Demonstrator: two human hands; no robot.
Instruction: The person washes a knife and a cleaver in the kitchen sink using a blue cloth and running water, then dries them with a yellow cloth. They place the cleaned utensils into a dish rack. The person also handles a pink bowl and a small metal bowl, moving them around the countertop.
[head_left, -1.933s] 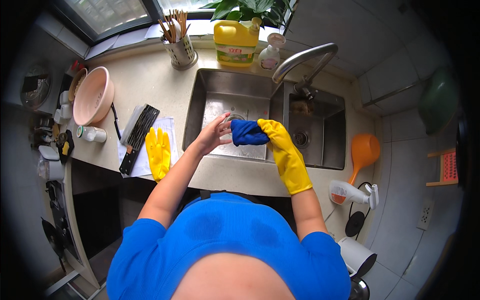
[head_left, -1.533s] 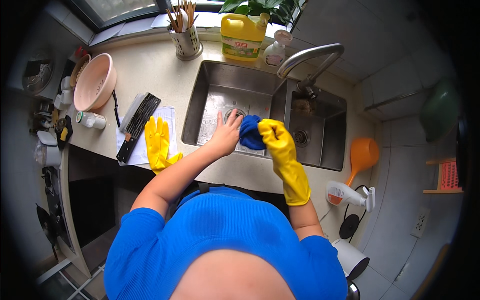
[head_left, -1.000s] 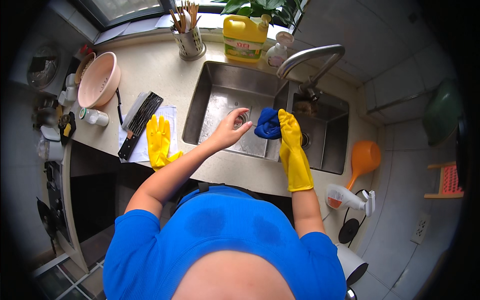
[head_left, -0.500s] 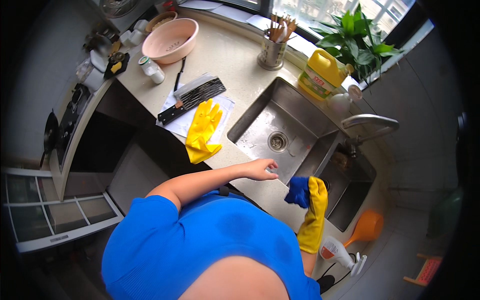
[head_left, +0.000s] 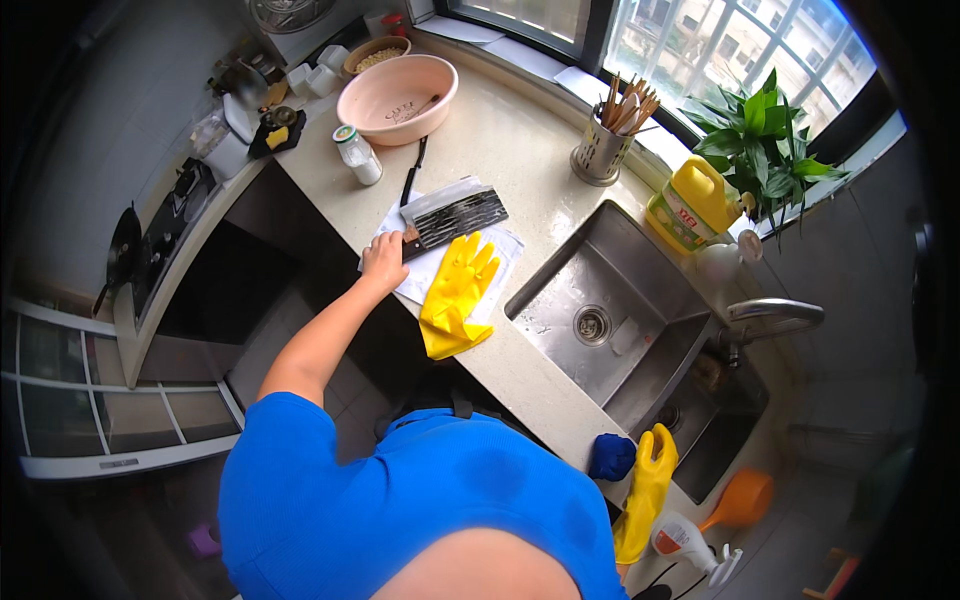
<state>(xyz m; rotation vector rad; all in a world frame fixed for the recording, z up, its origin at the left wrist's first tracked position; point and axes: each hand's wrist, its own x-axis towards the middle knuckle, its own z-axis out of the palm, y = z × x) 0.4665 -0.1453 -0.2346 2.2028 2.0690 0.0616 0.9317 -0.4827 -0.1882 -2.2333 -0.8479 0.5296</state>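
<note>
My bare left hand (head_left: 383, 262) is closed around the black handle of a cleaver, whose dark streaked blade (head_left: 460, 215) lies on a white cloth (head_left: 500, 250). Beside the blade, an empty yellow rubber glove (head_left: 458, 295) rests flat on the same cloth. Another yellow glove covers my right hand (head_left: 652, 475), which is at the counter's front edge by the smaller sink basin, fingers slightly apart and holding nothing. Just left of it sits a bunched dark blue cloth (head_left: 612, 457).
Beyond the cleaver stand a white-filled jar (head_left: 358, 155) and a pink basin (head_left: 398, 98). A steel double sink (head_left: 560, 265) with a faucet (head_left: 775, 312) is at right. Behind it are a yellow jug (head_left: 693, 205) and a utensil holder (head_left: 602, 150). A spray bottle (head_left: 685, 540) and orange ladle (head_left: 742, 498) lie lower right.
My left hand has moved from the sink's front edge leftward onto the cleaver handle. The blue cloth has left my right hand and now sits on the counter edge. The view has shifted.
</note>
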